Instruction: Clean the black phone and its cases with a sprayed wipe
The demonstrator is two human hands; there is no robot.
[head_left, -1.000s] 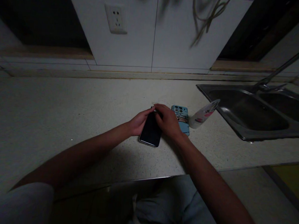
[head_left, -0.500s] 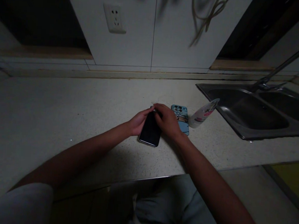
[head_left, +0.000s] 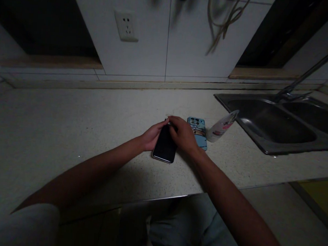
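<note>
A black phone [head_left: 164,148] lies screen up on the pale speckled counter [head_left: 70,121]. My left hand [head_left: 151,135] grips its left edge near the top, fingers curled. My right hand [head_left: 183,134] rests over the phone's upper right part, its fingers bent and pinched at the top edge; what they pinch is too small to make out. Just right of that hand lies a light blue phone case [head_left: 199,130] with a cartoon print.
A white tube with pink print [head_left: 222,125] lies beside the steel sink [head_left: 274,121] at the right, with a tap [head_left: 294,89] behind it. A wall socket [head_left: 126,26] and hanging cord [head_left: 227,16] are on the white tiles. The counter's front edge runs below my arms.
Both hands stay on the phone in the same hold. The view has shifted slightly downward; nothing on the counter has moved.
</note>
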